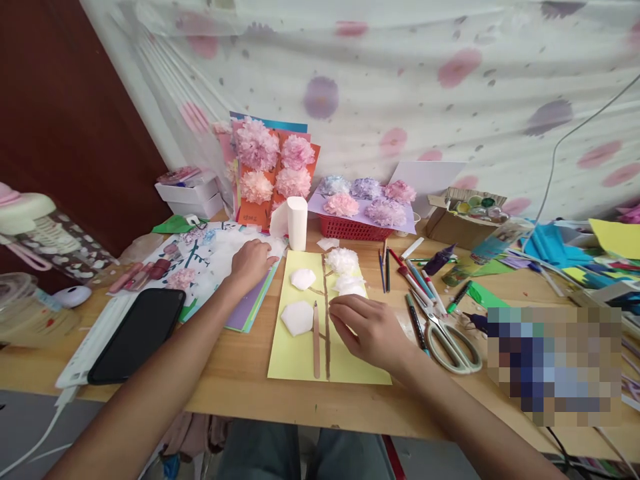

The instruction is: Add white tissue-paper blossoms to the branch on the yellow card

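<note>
My left hand (254,265) reaches over a pile of white tissue paper (220,257), its curled fingertips closed on a tissue edge. Over the yellow sheet of paper (350,363), my right hand (370,327) has its fingers pressed together; what they hold, if anything, is hidden. Just beyond it is a flat white tissue piece (350,285), and above that a fluffy white tissue flower (343,261). On the sheet's left half lie two white tissue pieces, a smaller one (303,279) and a larger one (297,318). A brown pencil (316,340) rests beside the drawn brown stem (327,333).
A white roll (297,223) stands behind the sheet. Pink tissue flowers (257,143) on orange card lean at the back, near a red basket (355,229). Scissors (453,343) and several pens lie right. A black phone (137,333) and a lidded cup (35,310) are left.
</note>
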`<act>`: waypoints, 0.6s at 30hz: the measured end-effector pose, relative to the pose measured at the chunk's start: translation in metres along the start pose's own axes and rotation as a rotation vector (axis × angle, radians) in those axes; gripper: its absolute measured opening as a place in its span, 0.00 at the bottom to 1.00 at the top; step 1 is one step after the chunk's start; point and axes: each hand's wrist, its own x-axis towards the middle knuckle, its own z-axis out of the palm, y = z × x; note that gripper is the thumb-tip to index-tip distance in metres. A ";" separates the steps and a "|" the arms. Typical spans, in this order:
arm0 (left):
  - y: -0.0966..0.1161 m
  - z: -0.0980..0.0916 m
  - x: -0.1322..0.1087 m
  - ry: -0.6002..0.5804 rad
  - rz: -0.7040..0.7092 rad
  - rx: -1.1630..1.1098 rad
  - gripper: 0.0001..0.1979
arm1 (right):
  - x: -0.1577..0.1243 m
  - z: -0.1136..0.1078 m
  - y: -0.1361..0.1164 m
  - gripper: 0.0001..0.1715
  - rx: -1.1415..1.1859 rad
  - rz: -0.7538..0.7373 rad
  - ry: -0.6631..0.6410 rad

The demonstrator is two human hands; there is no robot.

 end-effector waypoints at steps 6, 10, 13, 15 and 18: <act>0.009 0.001 0.010 -0.004 0.037 0.096 0.13 | 0.022 0.004 0.001 0.11 -0.020 0.075 -0.016; 0.007 0.003 0.011 -0.003 0.009 0.092 0.16 | 0.029 0.010 0.004 0.11 -0.006 0.122 0.039; 0.001 0.006 0.012 0.043 0.000 0.047 0.17 | 0.025 0.015 0.009 0.11 0.035 0.165 0.095; -0.002 0.007 0.013 0.073 -0.010 0.012 0.17 | 0.020 0.017 0.012 0.10 0.066 0.200 0.104; -0.004 0.005 0.013 0.089 -0.035 -0.050 0.16 | 0.015 0.017 0.016 0.10 0.111 0.238 0.116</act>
